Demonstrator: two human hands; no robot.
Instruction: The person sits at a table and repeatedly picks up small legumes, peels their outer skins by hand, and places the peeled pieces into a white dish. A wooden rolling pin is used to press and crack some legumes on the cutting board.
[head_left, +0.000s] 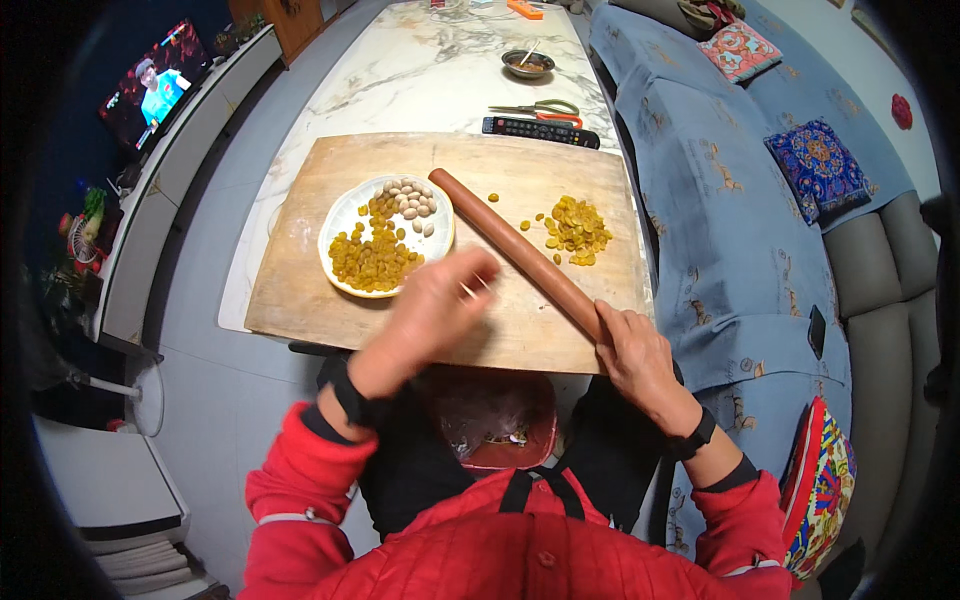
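My right hand (637, 352) grips the near end of a reddish-brown wooden rolling pin (517, 251), which lies slantwise across a wooden board (465, 341). Blurred by motion, my left hand (442, 300) hovers over the board between the pin and a white plate (346, 214), its fingers curled; whether it holds anything cannot be made out. On the plate lie many yellow raisin-like pieces (375, 262) and a cluster of pale oval nuts (412, 199). Right of the pin is a pile of flattened yellow pieces (577, 232), with several loose ones beside it.
Beyond the board, a black remote control (540, 131), scissors (536, 109) and a metal bowl (527, 65) with a utensil rest on the marble-patterned table (390, 75). A lined red bin (495, 450) stands between my knees. A covered sofa (690, 195) runs along the right.
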